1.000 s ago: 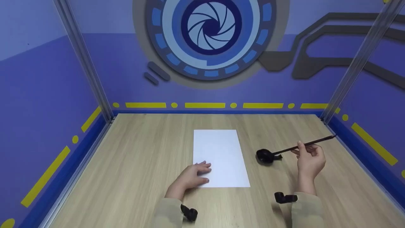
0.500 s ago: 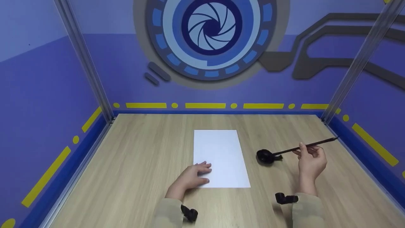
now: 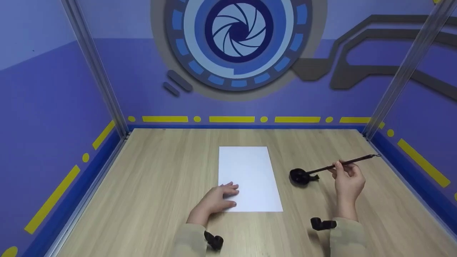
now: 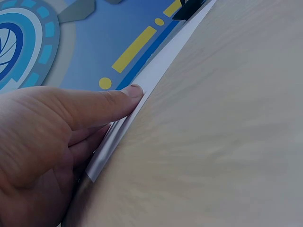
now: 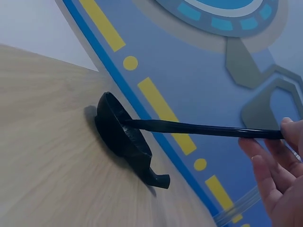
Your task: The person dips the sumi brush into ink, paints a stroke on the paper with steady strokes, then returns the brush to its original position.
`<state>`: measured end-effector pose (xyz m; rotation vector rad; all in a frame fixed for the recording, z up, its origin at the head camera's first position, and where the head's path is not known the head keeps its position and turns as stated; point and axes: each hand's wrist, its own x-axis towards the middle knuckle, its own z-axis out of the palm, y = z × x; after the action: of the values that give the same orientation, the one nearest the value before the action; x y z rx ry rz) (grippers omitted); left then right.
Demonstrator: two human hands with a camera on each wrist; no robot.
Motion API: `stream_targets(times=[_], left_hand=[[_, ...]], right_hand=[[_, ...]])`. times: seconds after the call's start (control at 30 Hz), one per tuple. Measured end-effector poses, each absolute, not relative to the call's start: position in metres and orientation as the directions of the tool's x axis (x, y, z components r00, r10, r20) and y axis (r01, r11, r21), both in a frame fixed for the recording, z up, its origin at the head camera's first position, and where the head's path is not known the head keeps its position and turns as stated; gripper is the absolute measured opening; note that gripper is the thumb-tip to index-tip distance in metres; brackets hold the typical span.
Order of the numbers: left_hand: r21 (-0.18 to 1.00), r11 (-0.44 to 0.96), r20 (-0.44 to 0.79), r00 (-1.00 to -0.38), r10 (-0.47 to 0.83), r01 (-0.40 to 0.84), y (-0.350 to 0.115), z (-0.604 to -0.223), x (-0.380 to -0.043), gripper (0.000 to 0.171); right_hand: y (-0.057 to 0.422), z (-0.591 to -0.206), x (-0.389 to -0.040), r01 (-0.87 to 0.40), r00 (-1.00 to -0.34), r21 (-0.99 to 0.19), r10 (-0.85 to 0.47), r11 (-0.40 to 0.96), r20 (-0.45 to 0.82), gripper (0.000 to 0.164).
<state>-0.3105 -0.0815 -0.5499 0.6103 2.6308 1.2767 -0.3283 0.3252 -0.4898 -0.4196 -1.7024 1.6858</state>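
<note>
A sheet of white paper (image 3: 246, 167) lies on the wooden table, and my left hand (image 3: 214, 200) rests on its near left corner with fingers spread. In the left wrist view the thumb (image 4: 113, 101) lies on the paper's edge. My right hand (image 3: 350, 184) pinches the slim dark handle of a writing brush (image 5: 203, 129) between thumb and fingers. The brush slants down leftward, its head inside a small black ink dish (image 5: 111, 130) that has a short stub of a handle. The bristles are partly hidden in the dish. A small loop hangs at the brush's upper end.
The wooden table (image 3: 160, 178) is bordered by purple-blue walls (image 3: 142, 78) with yellow markings at the back and both sides. Metal posts (image 3: 101, 75) stand at the back corners. Black camera mounts (image 3: 214, 240) sit at both sleeves.
My right hand first shifts slightly right, then back left along with the brush, whose loop end turns into view. My left hand, the paper and the ink dish stay in place.
</note>
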Motion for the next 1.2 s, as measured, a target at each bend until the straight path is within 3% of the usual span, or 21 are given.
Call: stream_targets(times=[0.17, 0.33, 0.5, 0.7, 1.2], left_hand=[[0.780, 0.552, 0.039, -0.904, 0.425, 0.294, -0.082, -0.550, -0.311, 0.041], [0.785, 0.549, 0.036, -0.907, 0.421, 0.286, -0.082, -0.552, -0.311, 0.041], [0.785, 0.549, 0.037, -0.906, 0.421, 0.287, -0.082, -0.552, -0.311, 0.041], [0.766, 0.563, 0.049, -0.901, 0.430, 0.310, -0.082, -0.552, -0.311, 0.042], [0.777, 0.550, 0.053, -0.902, 0.429, 0.307, -0.082, -0.551, -0.312, 0.042]], right_hand=[[0.327, -0.491, -0.328, -0.222, -0.727, -0.967, 0.640, 0.126, 0.250, 0.024], [0.327, -0.485, -0.325, -0.238, -0.735, -0.968, 0.638, 0.074, 0.229, 0.012], [0.327, -0.481, -0.324, -0.294, -0.715, -0.954, 0.650, 0.054, 0.257, 0.007], [0.325, -0.482, -0.323, -0.273, -0.684, -0.956, 0.677, 0.107, 0.271, 0.012], [0.328, -0.486, -0.324, -0.312, -0.675, -0.950, 0.703, 0.003, 0.224, 0.015]])
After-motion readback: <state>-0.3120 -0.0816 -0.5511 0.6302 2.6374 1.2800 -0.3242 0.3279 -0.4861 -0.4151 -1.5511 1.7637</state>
